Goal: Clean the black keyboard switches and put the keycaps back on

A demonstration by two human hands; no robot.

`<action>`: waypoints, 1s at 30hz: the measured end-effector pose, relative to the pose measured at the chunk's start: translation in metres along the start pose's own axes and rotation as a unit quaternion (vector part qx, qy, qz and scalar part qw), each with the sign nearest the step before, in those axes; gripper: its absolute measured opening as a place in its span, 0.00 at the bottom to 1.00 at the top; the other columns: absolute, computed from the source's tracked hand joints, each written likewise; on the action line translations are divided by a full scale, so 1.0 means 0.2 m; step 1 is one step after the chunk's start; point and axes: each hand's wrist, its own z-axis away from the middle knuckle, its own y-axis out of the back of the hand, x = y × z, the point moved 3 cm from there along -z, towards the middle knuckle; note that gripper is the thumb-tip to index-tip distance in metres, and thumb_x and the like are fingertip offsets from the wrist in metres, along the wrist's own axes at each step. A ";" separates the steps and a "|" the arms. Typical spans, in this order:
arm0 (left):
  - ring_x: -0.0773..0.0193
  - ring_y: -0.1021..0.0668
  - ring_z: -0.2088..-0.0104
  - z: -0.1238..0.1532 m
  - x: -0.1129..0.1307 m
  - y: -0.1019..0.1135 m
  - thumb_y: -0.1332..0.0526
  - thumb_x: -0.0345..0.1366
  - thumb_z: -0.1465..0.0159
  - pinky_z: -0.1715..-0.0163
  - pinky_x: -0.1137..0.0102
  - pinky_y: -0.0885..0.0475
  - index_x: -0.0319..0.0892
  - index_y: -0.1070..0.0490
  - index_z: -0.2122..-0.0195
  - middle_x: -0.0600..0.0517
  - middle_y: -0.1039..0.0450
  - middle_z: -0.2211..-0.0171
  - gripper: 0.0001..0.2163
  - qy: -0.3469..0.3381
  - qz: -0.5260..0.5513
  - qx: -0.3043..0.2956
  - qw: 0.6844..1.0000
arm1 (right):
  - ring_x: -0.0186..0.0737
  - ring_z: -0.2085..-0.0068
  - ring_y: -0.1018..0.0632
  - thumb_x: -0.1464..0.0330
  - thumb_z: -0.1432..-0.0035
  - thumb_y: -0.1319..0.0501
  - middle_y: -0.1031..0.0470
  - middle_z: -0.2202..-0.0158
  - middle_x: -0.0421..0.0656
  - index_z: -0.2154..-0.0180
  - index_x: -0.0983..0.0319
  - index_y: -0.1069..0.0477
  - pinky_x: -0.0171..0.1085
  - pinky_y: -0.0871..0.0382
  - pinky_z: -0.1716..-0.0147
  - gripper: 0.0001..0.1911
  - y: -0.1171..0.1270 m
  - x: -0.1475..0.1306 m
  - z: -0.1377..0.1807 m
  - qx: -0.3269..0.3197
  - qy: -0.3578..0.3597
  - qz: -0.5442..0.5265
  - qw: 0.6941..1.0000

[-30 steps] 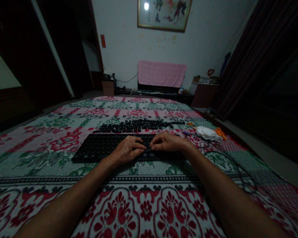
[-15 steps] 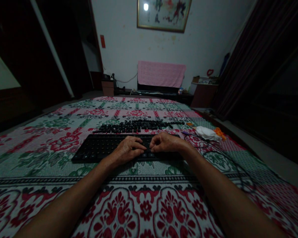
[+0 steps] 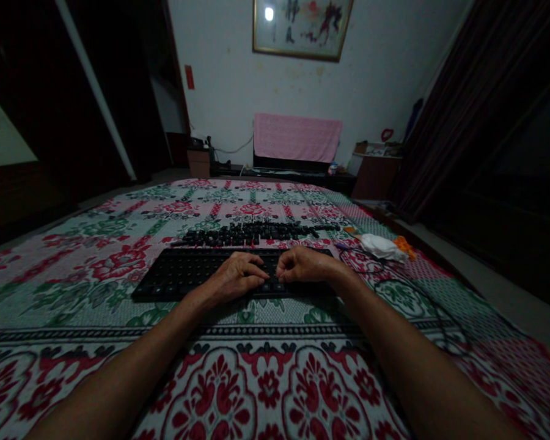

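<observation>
A black keyboard (image 3: 178, 272) lies flat on the patterned bedspread, most of its left part showing bare key posts without caps. My left hand (image 3: 236, 275) rests across its middle, fingers stretched toward the right and touching the lower rows. Just right of it, my right hand (image 3: 305, 264) is closed in a pinch, fingertips down on the keyboard near a few fitted keys at the front edge. Whatever those fingertips hold is too small and dark to make out. Behind the keyboard, loose black keycaps (image 3: 266, 231) lie in a long heap.
To the right are a white crumpled cloth (image 3: 381, 247), something orange (image 3: 405, 247) and a dark cable (image 3: 433, 302) curving over the bedspread (image 3: 266, 379). At the far wall, a pink towel (image 3: 297, 137) covers a screen. A dark curtain (image 3: 458, 104) hangs at right.
Hardly anything differs. Both hands keep their places on the keyboard, with only a very slight shift of the right fingertips.
</observation>
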 end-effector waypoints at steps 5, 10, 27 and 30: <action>0.58 0.29 0.53 0.00 0.00 0.02 0.42 0.36 0.46 0.52 0.64 0.35 0.43 0.23 0.67 0.47 0.29 0.55 0.09 0.015 0.066 0.036 0.997 | 0.29 0.74 0.31 0.66 0.52 0.42 0.27 0.72 0.39 0.66 0.66 0.27 0.29 0.39 0.73 0.12 0.02 0.02 0.01 0.003 0.022 -0.041 0.999; 0.61 0.27 0.56 -0.01 -0.02 0.07 0.42 0.35 0.46 0.52 0.65 0.34 0.39 0.24 0.69 0.47 0.26 0.59 0.09 0.035 0.146 0.106 0.983 | 0.30 0.72 0.30 0.66 0.52 0.42 0.26 0.71 0.40 0.67 0.66 0.27 0.29 0.38 0.72 0.12 0.02 0.02 0.01 0.033 0.017 -0.023 0.999; 0.57 0.30 0.55 0.07 -0.12 0.15 0.48 0.35 0.41 0.52 0.62 0.35 0.42 0.27 0.61 0.47 0.31 0.56 0.13 0.070 -0.245 0.115 0.960 | 0.34 0.66 0.28 0.73 0.52 0.44 0.26 0.68 0.42 0.68 0.64 0.26 0.31 0.38 0.66 0.10 0.00 -0.05 0.02 0.121 0.086 0.122 0.981; 0.57 0.30 0.57 0.07 -0.11 0.16 0.49 0.37 0.41 0.54 0.63 0.34 0.43 0.27 0.60 0.47 0.31 0.58 0.13 0.104 -0.254 0.112 0.955 | 0.33 0.68 0.29 0.74 0.52 0.45 0.26 0.70 0.41 0.70 0.64 0.26 0.31 0.39 0.68 0.09 0.00 -0.05 0.02 0.121 0.074 0.153 0.978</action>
